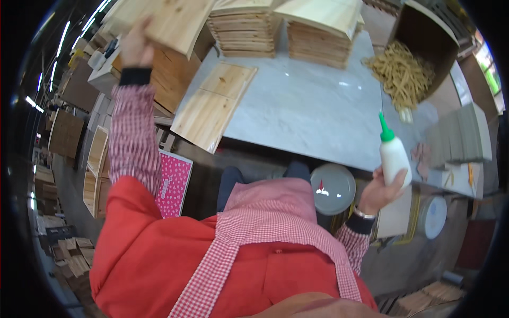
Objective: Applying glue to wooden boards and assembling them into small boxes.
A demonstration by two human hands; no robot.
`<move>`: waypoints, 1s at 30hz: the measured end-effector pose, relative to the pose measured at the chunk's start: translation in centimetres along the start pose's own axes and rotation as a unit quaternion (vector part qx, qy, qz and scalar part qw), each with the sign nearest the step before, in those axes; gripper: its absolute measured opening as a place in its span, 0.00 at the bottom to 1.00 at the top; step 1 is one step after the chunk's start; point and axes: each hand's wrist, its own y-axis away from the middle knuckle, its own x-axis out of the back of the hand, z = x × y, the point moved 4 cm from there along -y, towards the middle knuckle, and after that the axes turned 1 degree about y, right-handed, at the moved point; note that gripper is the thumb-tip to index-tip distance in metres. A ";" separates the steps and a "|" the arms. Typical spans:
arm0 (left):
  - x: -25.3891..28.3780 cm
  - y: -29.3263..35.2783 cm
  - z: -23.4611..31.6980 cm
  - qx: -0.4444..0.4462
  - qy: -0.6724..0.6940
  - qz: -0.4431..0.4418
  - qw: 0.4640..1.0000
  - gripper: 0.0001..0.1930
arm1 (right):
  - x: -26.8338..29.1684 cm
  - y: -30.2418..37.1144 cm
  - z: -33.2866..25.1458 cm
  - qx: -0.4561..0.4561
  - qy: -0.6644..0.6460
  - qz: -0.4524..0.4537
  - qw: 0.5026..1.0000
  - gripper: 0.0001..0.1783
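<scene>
At the upper left my left hand (137,49) grips the near edge of a pale wooden panel (177,24), its fingers partly hidden by the wood. Beneath that panel stand more boards (169,77), seen side-on. My right hand (379,195) is wrapped round a white squeeze bottle (395,161) with a green nozzle pointing up, beside the table's right front edge. Between my hands, a flat wooden board (214,103) with a line across it lies at the left of the grey table (302,114), its near end jutting over the edge.
Two stacks of wooden panels, a left one (241,34) and a right one (318,45), rise at the table's back. A brown box (427,42) spills tan strips (397,71) at the right, near stacked grey pieces (461,135). A round bucket lid (332,199) is below the front edge.
</scene>
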 end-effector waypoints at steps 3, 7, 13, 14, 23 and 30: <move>2.5 10.9 2.2 0.123 0.110 -0.009 0.986 0.24 | 0.5 0.0 -0.9 0.013 0.000 0.001 1.000 0.22; 4.3 25.5 -2.8 0.310 0.221 0.013 0.925 0.28 | 1.2 -0.4 -1.9 0.031 -0.008 -0.019 0.999 0.22; 2.4 39.0 -14.7 0.554 0.288 0.022 0.781 0.26 | 1.6 -0.8 -0.4 0.024 0.041 -0.036 0.998 0.21; 2.6 39.9 -15.5 0.558 0.289 0.024 0.778 0.26 | 1.7 -1.2 0.4 0.012 0.043 -0.050 0.998 0.20; 2.2 40.8 -14.0 0.631 0.200 0.006 0.750 0.26 | -4.0 -7.2 11.7 0.034 0.100 -0.176 0.979 0.19; 2.1 40.8 -11.2 0.706 0.139 -0.008 0.694 0.26 | -8.7 -8.5 16.8 -0.083 0.189 -0.252 0.946 0.18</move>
